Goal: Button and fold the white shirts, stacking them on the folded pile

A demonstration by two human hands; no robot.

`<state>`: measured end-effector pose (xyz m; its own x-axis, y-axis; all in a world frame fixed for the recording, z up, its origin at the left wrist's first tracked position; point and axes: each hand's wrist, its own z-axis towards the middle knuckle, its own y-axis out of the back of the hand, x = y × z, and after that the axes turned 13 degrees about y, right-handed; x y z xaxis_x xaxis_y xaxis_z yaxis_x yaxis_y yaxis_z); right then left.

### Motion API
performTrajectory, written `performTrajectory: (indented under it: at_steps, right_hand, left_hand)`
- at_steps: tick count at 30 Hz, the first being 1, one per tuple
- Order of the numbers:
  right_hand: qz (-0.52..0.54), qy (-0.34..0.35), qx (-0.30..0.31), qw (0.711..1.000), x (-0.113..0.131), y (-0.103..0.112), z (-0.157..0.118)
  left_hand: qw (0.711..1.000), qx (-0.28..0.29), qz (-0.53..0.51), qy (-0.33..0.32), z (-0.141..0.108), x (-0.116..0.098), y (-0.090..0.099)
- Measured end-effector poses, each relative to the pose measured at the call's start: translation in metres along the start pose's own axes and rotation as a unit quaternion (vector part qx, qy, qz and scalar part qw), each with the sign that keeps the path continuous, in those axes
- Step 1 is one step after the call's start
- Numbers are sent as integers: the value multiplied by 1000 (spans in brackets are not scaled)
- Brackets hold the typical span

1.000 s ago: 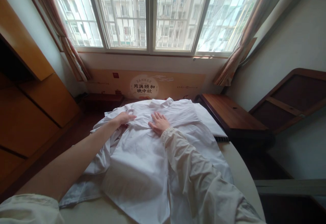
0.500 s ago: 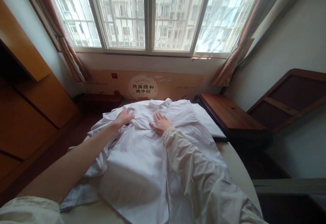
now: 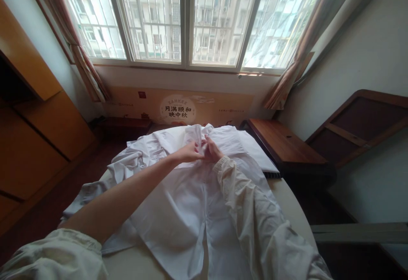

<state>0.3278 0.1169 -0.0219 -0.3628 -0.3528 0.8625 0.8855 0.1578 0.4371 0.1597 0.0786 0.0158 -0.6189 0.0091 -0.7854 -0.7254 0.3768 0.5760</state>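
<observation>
A white cloth garment (image 3: 178, 199) lies spread and rumpled over a pale round table, its lower part split by a gap near the middle. Near the garment's upper middle, my left hand (image 3: 191, 151) is closed on a fold of it, which stands slightly raised. My right hand (image 3: 212, 149) meets it from the right, its fingers bent around the same fold. The fingertips of both hands are close together and partly hidden by cloth.
The pale table (image 3: 295, 210) has a rounded edge. A dark striped item (image 3: 272, 175) shows beneath white fabric at the right. Beyond stand a brown wooden cabinet (image 3: 283, 137), a window with curtains and, at left, orange-brown cupboards (image 3: 38, 144).
My left hand has moved right, bringing cloth to the middle. My right hand, flat on the garment before, has shifted slightly right and closed on the fold.
</observation>
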Motion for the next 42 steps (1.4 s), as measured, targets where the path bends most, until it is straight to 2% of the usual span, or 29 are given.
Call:
performTrajectory:
  at_steps: [2,4,7,11,14,16,18,21,23,25,27,35,42]
  right_hand:
    - [15,-24,-13,1000,-3,4,-1]
    - [-20,-38,-12,999,-7,6,-1]
    - [-132,-47,-4,990,-13,7,1]
    - [-280,-85,9,956,-11,12,6]
    - [-331,-117,59,934,-8,18,7]
    - [-304,-118,87,941,-7,18,7]
    - [-239,-92,83,963,-10,16,7]
    - [-91,-34,30,995,-17,10,8]
    - [-10,-9,-18,1000,-23,9,10]
    - [24,0,-63,998,-27,10,12]
    - [22,-3,-78,997,-30,14,13]
    - [-86,-16,-28,996,-27,15,13]
    - [-148,-18,15,989,-26,7,24]
  left_hand:
    - [997,69,-19,-9,-5,4,-3]
    - [995,93,-11,-16,-13,10,0]
    - [994,69,86,-3,-35,16,14]
    - [963,21,262,53,-72,16,33]
    - [953,23,295,61,-93,15,40]
    - [952,31,302,47,-103,14,40]
    - [949,41,310,30,-111,9,35]
    - [950,64,307,2,-123,-5,23]
    - [952,88,293,-9,-133,-15,15]
    - [951,120,284,-11,-141,-24,8]
    - [947,152,284,-14,-149,-29,5]
    - [925,278,261,-15,-158,-30,3]
    - [914,289,284,-2,-165,-34,-11]
